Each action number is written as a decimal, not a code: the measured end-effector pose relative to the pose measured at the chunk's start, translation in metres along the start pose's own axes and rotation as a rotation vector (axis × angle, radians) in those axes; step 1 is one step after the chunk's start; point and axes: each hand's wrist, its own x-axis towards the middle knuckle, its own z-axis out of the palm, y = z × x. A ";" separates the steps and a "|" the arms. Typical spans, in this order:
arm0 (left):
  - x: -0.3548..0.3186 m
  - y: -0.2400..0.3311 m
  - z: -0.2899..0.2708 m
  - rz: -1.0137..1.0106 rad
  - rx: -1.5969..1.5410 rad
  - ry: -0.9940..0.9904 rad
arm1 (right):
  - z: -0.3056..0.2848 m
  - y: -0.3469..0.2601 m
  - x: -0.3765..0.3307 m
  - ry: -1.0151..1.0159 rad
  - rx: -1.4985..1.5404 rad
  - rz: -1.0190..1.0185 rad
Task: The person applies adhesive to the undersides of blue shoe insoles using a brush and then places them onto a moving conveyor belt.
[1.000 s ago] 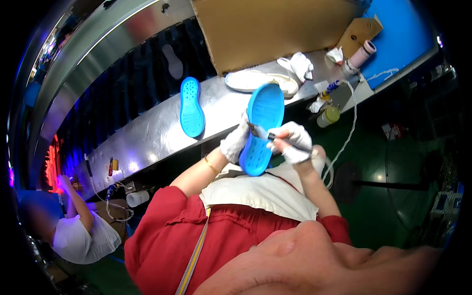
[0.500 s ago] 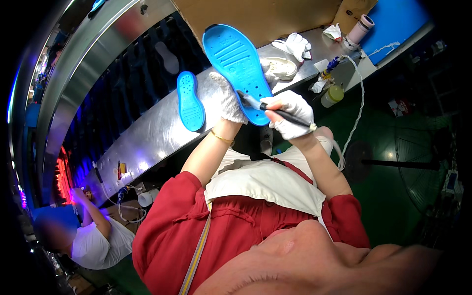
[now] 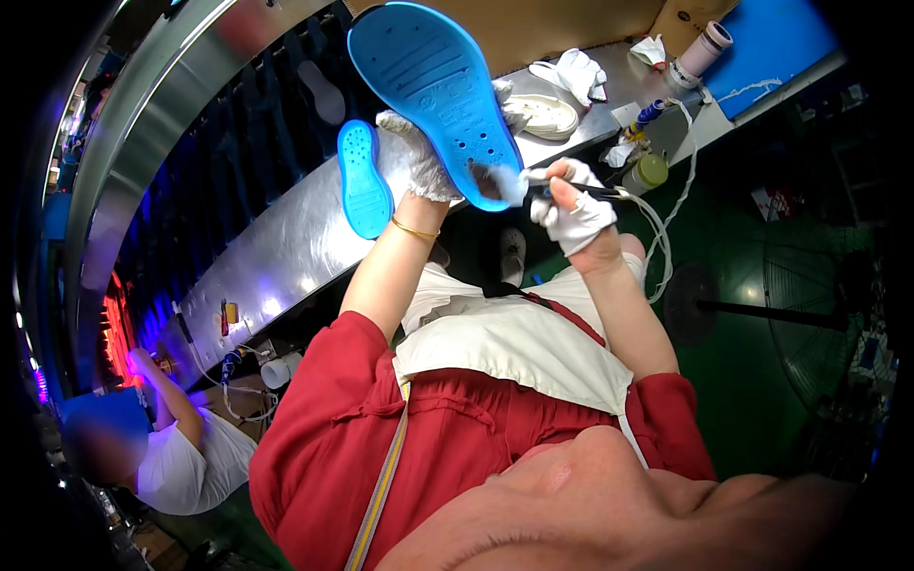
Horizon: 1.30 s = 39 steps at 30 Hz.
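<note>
— Starting at the left: what have we got in our left hand (image 3: 416, 157)?

— The gloved left hand is closed around the edge of the big blue sole (image 3: 430, 90), holding it up in front of us with its moulded underside turned toward us. The sole stands well above the metal bench (image 3: 286, 247), tilted, its rounded end pointing down toward our right.

— And the smaller blue sole (image 3: 363, 183)?

— That one lies on the bench just left of our left wrist, untouched by either hand.

— How far along would we say the work is?

— We judge it to be mid-way. A white wad (image 3: 509, 183) at the tip of the tool sits right against the lower rounded end of the raised sole, so the wiping or dabbing is on at that end. Whether the rest of the sole has been treated we cannot tell — its surface looks much the same all over. The smaller sole and the white shoe (image 3: 543, 114) further back on the bench look as if they are waiting.

— And the right hand (image 3: 576, 205)?

— Gloved as well, fingers pinched shut around a thin dark tool (image 3: 581, 190) held roughly level, its tip pointing left to the wad. So the sole meets the tool's tip just left of the right-hand grip, while the left hand clamps the sole on its opposite edge.

— Beyond that?

— A small capped bottle (image 3: 649, 171) and a cord (image 3: 666, 238) near the bench edge.
</note>
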 end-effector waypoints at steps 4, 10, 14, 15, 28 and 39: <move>0.000 0.009 0.010 -0.092 0.220 0.083 | -0.008 -0.008 0.005 -0.173 -0.798 -0.415; 0.008 0.014 -0.008 -0.210 0.616 0.108 | -0.013 -0.027 0.011 -0.209 -0.794 0.086; 0.017 0.015 -0.023 -0.270 0.620 0.134 | -0.014 -0.034 0.013 -0.272 -0.637 0.096; 0.015 0.015 -0.014 -0.261 0.596 0.170 | -0.010 -0.032 0.012 -0.230 -0.598 -0.022; 0.044 0.019 0.003 -0.596 1.003 0.293 | -0.010 -0.032 0.032 -0.280 -1.119 -0.110; 0.030 0.031 0.007 -0.610 0.726 0.402 | -0.021 -0.058 0.038 -0.437 -1.210 -0.174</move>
